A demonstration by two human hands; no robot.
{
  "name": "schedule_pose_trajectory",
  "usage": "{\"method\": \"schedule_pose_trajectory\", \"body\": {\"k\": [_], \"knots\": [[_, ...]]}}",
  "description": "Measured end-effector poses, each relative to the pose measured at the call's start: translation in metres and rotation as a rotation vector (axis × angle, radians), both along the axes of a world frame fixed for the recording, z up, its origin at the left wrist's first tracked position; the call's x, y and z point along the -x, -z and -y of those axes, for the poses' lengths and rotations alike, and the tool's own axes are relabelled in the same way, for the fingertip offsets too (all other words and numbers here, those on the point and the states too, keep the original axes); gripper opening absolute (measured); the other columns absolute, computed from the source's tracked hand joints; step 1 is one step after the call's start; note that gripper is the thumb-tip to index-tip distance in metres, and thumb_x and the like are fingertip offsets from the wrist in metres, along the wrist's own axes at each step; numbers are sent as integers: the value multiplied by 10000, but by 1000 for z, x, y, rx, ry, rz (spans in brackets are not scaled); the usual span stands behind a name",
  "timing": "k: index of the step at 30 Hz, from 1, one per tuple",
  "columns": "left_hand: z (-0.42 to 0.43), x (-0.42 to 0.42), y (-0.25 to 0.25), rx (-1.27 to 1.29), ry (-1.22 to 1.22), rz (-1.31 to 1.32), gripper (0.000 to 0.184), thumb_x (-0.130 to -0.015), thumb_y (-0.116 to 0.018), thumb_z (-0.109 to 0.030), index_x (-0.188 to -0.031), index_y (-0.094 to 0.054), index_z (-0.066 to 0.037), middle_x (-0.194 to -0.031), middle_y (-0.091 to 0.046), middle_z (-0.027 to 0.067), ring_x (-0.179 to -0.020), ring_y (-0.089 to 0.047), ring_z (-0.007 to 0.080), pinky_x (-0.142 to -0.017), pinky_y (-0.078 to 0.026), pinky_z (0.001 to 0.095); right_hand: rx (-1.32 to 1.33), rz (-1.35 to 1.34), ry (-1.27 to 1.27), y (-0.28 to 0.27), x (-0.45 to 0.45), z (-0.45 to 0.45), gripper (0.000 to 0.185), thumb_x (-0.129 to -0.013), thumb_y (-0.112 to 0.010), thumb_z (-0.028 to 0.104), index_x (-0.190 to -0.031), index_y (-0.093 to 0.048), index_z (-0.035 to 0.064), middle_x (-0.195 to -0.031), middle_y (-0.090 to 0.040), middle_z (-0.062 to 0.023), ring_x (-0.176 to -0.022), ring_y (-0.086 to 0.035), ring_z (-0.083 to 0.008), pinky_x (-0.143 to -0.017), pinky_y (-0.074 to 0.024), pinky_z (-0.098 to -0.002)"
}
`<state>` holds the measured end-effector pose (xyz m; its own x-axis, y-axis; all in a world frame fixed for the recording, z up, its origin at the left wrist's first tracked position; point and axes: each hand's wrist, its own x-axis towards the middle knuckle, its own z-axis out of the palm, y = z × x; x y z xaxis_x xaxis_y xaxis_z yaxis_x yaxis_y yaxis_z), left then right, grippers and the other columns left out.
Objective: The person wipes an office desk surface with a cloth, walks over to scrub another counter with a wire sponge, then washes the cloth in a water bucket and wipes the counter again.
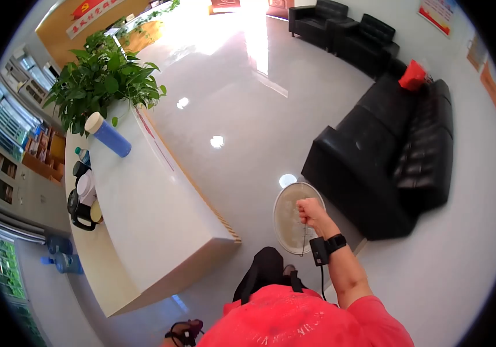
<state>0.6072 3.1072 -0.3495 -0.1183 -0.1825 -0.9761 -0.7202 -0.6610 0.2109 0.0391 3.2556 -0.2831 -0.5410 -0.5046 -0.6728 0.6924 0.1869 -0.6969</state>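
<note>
My right hand (312, 211) is closed in a fist above a round, pale bucket (278, 222). From the fist a thin wire handle (304, 238) runs down to the bucket's near rim. The inside of the bucket looks greyish beige; whether it holds liquid is unclear. A black strap with a small box (319, 251) and a cable is on my right wrist. At the bottom edge, what seems to be my left hand (190, 328) hangs low, dark and partly cut off, with black straps at the wrist. Its fingers cannot be made out.
A white counter (149, 196) stands at left, bearing a blue cylinder with a beige top (109, 136), a leafy plant (109, 75) and a black-handled kettle (80, 211). A black sofa (352, 168) is close right of the bucket. Water jugs (67, 263) stand lower left.
</note>
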Motion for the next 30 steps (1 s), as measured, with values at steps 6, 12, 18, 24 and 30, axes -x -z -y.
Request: {"method": "schedule_pose_trajectory", "body": {"k": [6, 12, 18, 24, 30], "knots": [[20, 138, 23, -4, -158, -52, 347, -719, -670, -242, -967, -508, -62, -731, -582, 102, -552, -568, 210, -453, -482, 340, -50, -9, -144, 22, 98, 100, 233, -715, -535, 81, -531, -395, 115, -487, -322, 26, -358, -276, -84, -335, -238, -259], [149, 308, 32, 134, -56, -201, 346, -717, -672, -243, -967, -511, -65, -734, -583, 101, -556, -569, 211, -452, -482, 343, -100, 7, -281, 31, 192, 205, 200, -709, -519, 52, -542, -410, 71, -504, -339, -1, -375, -286, -105, -341, -226, -267], [272, 497, -4, 306, 48, -376, 346, -715, -673, -244, -966, -514, -67, -736, -583, 100, -561, -570, 211, -451, -482, 346, -14, 74, -297, 17, 280, 298, 236, -731, -540, 85, -537, -404, 82, -489, -333, -5, -365, -299, -126, -331, -242, -288], [314, 611, 5, 256, 9, -333, 346, -713, -675, -245, -966, -516, -69, -739, -584, 98, -565, -571, 212, -450, -482, 349, 60, 65, -416, 23, 391, 378, 281, -758, -578, 126, -546, -400, 78, -486, -317, -6, -360, -307, -134, -329, -246, -291], [328, 651, 0, 117, -164, -173, 346, -711, -676, -246, -965, -519, -71, -742, -584, 97, -570, -572, 213, -449, -481, 351, -31, 137, -367, 44, 509, 452, 260, -748, -565, 80, -552, -394, 93, -496, -313, 9, -368, -289, -105, -335, -257, -281]]}}
